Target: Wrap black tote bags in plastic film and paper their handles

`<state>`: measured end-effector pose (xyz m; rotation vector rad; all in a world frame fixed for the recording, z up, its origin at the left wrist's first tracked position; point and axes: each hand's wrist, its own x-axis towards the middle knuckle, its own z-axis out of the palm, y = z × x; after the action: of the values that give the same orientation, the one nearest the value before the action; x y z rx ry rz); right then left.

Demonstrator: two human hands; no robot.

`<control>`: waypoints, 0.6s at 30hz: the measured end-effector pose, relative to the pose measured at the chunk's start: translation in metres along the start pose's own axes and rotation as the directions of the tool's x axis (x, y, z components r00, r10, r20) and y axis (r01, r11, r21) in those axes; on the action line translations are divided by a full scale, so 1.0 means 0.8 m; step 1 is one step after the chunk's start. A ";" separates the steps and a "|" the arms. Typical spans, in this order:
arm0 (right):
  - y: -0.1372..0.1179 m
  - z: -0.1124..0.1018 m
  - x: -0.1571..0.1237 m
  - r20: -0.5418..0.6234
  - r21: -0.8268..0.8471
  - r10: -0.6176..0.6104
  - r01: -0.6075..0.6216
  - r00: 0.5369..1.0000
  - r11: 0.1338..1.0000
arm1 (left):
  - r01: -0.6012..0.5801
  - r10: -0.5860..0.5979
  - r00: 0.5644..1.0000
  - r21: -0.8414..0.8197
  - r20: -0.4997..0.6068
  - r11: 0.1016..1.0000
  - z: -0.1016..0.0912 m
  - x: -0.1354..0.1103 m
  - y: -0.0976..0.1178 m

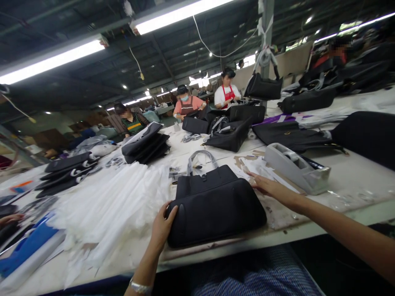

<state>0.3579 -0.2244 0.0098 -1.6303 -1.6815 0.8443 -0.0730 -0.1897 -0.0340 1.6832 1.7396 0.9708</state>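
Note:
A black handbag (216, 209) lies at the table's front edge in front of me, its base side facing me. Its wrapped handle (202, 156) stands up in a loop at the far side. My left hand (163, 224) grips the bag's left end, thumb on the near face and fingers behind the edge. At the bag's upper right, my right hand (265, 187) reaches out with fingers extended and nothing visible in them. Close to those fingers lie white paper pieces (259, 166); I cannot tell whether they touch.
A grey tape dispenser (293, 164) stands right of my right hand. White wrapping sheets (117, 205) are heaped to the left. Stacked black bags (145, 144) and more black bags (231, 129) sit farther back. Several people work around the table; a co-worker's hand (12, 218) shows at far left.

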 end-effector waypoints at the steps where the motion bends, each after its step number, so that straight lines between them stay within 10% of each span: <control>1: 0.000 0.009 0.000 -0.046 -0.057 -0.011 0.008 0.999 0.998 | -0.011 0.011 1.000 0.042 -0.002 0.999 0.000 0.001 0.000; 7: 0.008 0.049 0.012 -0.194 -0.268 -0.141 0.086 0.971 0.960 | -0.056 0.040 0.998 0.411 0.048 0.910 -0.010 0.000 0.029; 11: 0.014 0.045 0.028 -0.148 -0.265 -0.151 0.107 0.977 0.958 | -0.282 0.355 0.935 0.649 0.019 0.707 0.004 -0.011 0.087; 15: 0.005 0.037 0.031 -0.121 -0.314 -0.147 0.103 0.982 0.944 | -0.631 0.492 0.775 0.452 0.396 0.630 0.061 -0.021 0.129; 18: -0.005 0.030 0.009 -0.185 -0.391 -0.239 0.152 0.953 0.908 | -0.649 0.479 0.754 0.396 0.450 0.649 0.097 -0.026 0.133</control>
<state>0.3357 -0.2174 -0.0011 -1.6864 -1.8785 0.2297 0.0548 -0.2030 0.0007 2.7039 1.3330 0.3995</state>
